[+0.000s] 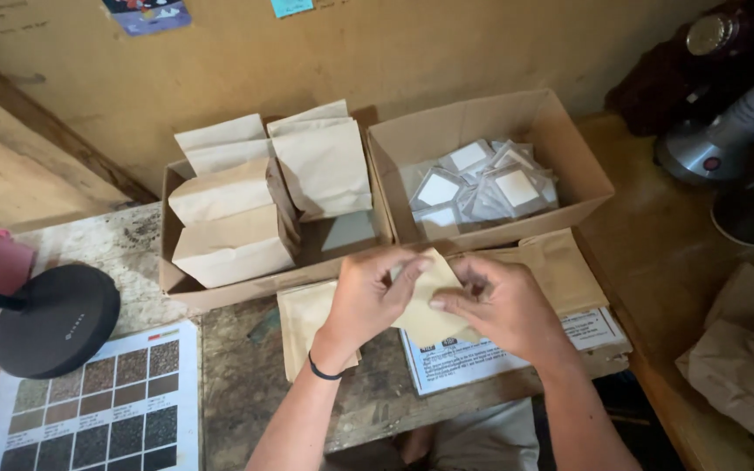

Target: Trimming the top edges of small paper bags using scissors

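Pouch: small flat kraft paper pouch (434, 301), held up just above the tabletop, right in the middle between both hands, tilted so one corner points up.
Left grip: left hand (368, 301) has thumb and fingers pinched together on the pouch's left edge near the top corner. Thin dark band on that wrist.
Right grip: right hand (503, 305) is clamped on the right side of the same pouch, thumb on the front, fingers curled behind it.
Under the hands: a loose stack of flat brown pouches (307, 318) to the left, a bigger brown envelope (560, 270) to the right, and a printed white sheet (482, 358) lying beneath.
Left box: cardboard box (172, 279) packed with folded tan paper bags (233, 222), some standing, some lying flat.
Right box: open cardboard box (569, 148) with a pile of small silvery sachets (482, 187), white squares on them.
Further out: round black lamp base (56, 321) and a chart of brown sample squares (102, 406) on the left, crumpled brown paper (743, 358) on the right.
Tabletop: worn wood tabletop (237, 384), pretty scuffed.
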